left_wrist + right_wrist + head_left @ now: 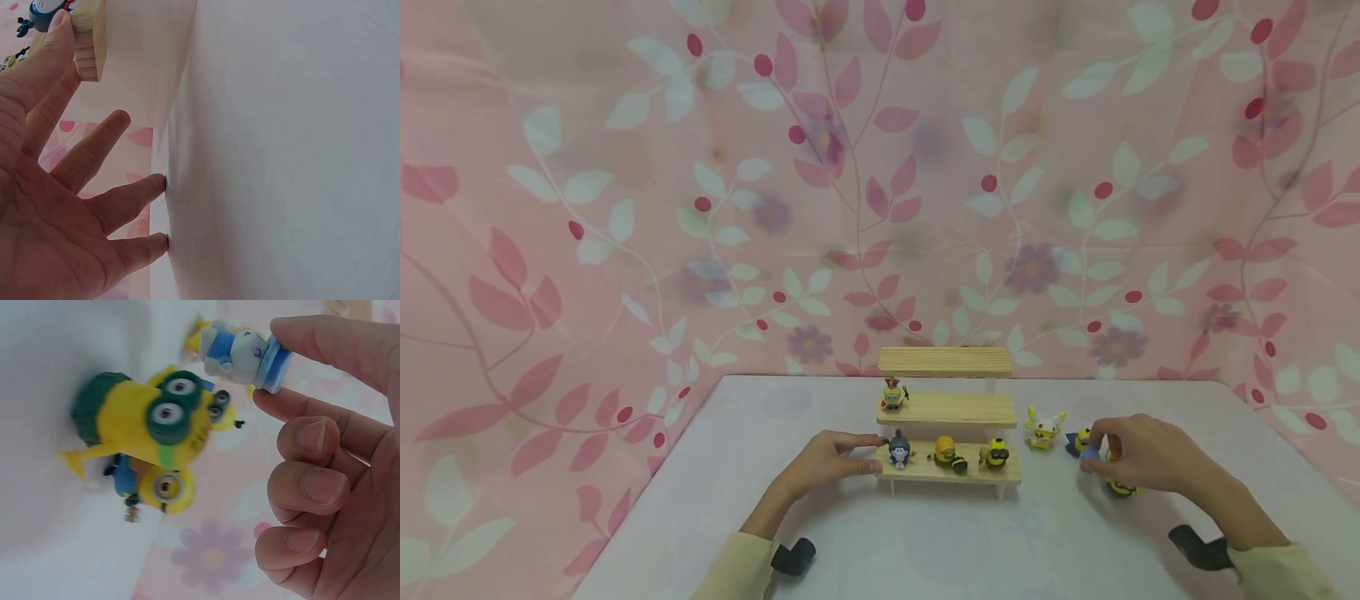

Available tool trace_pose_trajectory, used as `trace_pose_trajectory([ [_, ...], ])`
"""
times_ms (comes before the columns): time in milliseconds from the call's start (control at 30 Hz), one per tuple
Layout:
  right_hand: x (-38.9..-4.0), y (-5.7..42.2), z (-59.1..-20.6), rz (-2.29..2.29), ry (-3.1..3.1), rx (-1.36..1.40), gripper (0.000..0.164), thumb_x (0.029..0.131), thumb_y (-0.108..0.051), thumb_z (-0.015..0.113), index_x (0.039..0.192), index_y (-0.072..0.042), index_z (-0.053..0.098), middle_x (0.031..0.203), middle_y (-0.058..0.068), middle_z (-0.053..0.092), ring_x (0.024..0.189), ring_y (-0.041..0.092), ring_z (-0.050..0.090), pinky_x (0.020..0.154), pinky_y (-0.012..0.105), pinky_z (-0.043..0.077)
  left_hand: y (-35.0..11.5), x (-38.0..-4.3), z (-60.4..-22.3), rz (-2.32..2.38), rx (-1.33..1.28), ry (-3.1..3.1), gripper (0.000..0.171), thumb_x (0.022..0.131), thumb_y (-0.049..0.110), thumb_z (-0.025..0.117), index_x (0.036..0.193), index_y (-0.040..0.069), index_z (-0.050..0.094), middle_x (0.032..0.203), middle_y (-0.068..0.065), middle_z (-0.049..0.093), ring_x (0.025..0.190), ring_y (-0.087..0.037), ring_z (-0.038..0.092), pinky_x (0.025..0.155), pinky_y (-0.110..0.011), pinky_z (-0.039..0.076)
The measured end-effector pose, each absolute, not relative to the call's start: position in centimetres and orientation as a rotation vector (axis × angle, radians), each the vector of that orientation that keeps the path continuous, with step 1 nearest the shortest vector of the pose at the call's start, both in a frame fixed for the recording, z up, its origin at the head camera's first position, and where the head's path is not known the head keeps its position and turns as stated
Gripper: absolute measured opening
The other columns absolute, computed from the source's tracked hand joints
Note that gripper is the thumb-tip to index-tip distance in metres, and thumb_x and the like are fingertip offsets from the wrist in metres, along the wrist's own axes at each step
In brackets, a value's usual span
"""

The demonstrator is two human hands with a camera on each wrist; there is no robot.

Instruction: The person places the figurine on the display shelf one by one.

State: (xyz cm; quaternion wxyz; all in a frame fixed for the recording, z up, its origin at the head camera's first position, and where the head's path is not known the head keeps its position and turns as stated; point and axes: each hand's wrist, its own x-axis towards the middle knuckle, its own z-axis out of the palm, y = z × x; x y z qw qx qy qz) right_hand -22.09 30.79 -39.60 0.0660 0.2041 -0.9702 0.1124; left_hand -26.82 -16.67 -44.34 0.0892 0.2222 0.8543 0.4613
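My right hand (1142,450) pinches a small white figurine with a blue hat (247,353) between thumb and index finger, other fingers curled in. Just past it stands a yellow figurine with green goggles and skirt (128,419), overlapping a one-eyed yellow figurine (169,487). My left hand (823,462) grips the left end of the lowest board of a three-step wooden stand (958,408) with thumb and index finger; its other fingers (94,153) are spread. That board bears a grey-topped figurine (898,450), a lying yellow figurine (946,450) and a black-and-yellow one (997,452).
A crowned figurine (892,395) stands at the left of the middle board. Right of the stand, a white-and-yellow figurine (1043,429) and a blue-caped yellow one (1077,442) stand on the white tabletop (925,542). Pink floral cloth (880,208) hangs behind.
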Motion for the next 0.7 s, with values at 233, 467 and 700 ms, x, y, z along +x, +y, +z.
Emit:
trace_pose_trajectory([
  [233,-21.7,30.7,-38.1,0.324,-2.893,0.617,0.026,0.080,-0.049,0.078,0.089,-0.028,0.067,0.064,-0.015,0.043,0.053,0.002,0.036,0.045,0.020,0.029,-16.7,-26.6,-44.0,1.380,0.663,2.541,0.041,0.083,0.038,0.079,0.122,0.025,0.072,0.130,0.003,0.064,0.133,-0.030,0.048,0.107,-0.060,0.034],
  [467,-21.6,30.4,-36.8,0.290,-2.868,0.589,0.026,0.080,-0.049,0.078,0.089,-0.027,0.067,0.064,-0.013,0.042,0.053,0.004,0.035,0.046,0.021,0.028,-16.7,-26.7,-44.2,1.363,0.663,2.552,0.043,0.083,0.042,0.079,0.122,0.026,0.072,0.130,0.003,0.064,0.132,-0.030,0.049,0.107,-0.060,0.035],
  [700,-21.6,30.0,-35.7,0.296,-2.797,0.595,0.023,0.080,-0.048,0.078,0.089,-0.029,0.067,0.062,-0.015,0.040,0.052,0.003,0.034,0.046,0.021,0.027,-16.7,-26.7,-44.3,1.356,0.667,2.561,0.044,0.082,0.045,0.078,0.122,0.026,0.072,0.130,0.001,0.064,0.132,-0.032,0.049,0.106,-0.060,0.036],
])
